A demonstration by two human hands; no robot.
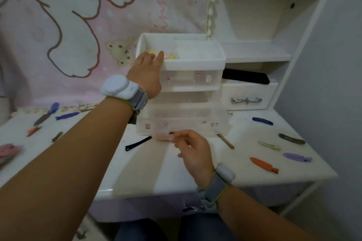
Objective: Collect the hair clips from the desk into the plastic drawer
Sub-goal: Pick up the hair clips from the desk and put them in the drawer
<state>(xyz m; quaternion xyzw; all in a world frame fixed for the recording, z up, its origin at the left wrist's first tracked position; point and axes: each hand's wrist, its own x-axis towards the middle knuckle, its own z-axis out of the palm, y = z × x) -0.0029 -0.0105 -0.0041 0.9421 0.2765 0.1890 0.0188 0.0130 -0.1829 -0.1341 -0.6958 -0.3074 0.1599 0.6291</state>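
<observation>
A clear plastic drawer unit [188,115] stands at the back middle of the white desk [156,172]. Its white top drawer [195,62] is open, with yellow and pink items inside. My left hand [147,72] grips that drawer's front left corner, fingers over the rim. My right hand [193,150] pinches a pale pink hair clip [162,137] just in front of the unit's bottom drawer. Loose clips lie around: a black one [138,143], an orange one [263,164], a purple one [297,157], a dark blue one [262,121], and several at the left [67,116].
A white shelf unit [254,56] with a small handled drawer [246,100] stands right of the plastic unit, a black object [244,76] on one shelf. A pink cartoon cloth [68,35] hangs behind. Pink items [8,150] lie at the left edge. A grey wall bounds the right.
</observation>
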